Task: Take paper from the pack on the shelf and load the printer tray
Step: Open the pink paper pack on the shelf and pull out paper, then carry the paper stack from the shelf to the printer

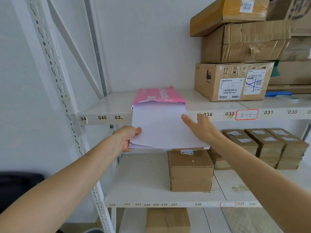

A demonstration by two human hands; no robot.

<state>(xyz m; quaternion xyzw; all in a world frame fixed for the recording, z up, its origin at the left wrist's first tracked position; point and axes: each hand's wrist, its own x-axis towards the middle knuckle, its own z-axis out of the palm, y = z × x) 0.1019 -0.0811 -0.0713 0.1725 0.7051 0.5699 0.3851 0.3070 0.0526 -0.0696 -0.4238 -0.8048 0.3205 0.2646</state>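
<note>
My left hand (pixel 127 138) grips the paper (pixel 161 126) sticking out of the pink pack (pixel 158 96) on the shelf (pixel 104 105); my right hand (pixel 200 128) rests flat, fingers spread, on the sheets.

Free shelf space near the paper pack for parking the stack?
Bare white shelf left of the pink paper pack, out to the upright. A narrower bare strip lies between the pack and the labelled cardboard box. Further right is crowded with stacked boxes. Lower shelf: bare left of the small brown box.
</note>
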